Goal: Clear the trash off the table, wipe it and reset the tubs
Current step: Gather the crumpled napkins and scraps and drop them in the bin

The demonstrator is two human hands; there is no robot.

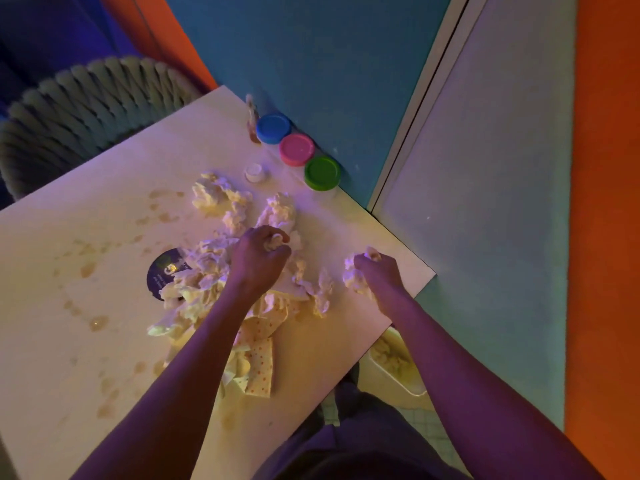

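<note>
- Midway at best, you stand over the table (349, 237) with both fists full: your left hand (260, 255) curls round a wad of crumpled tissue (275, 240), your right hand (378, 276) clamps another wad (353, 277) near the table's edge
- Between and behind your grips, the main heap of trash (214, 268) lies uncleared, with a spotted paper scrap (258, 358) under your left forearm and a dark round lid or label (162, 271) just left of the heap
- Below your right wrist, a pale bin (394, 362) beside the table already holds some paper
- Beyond your left knuckles, three tubs, blue (273, 128), pink (296, 149) and green (322, 173), line the far edge, a small white cap (255, 172) beside them
- Brownish stains (93, 268) left of the heap suggest wiping is yet to come
</note>
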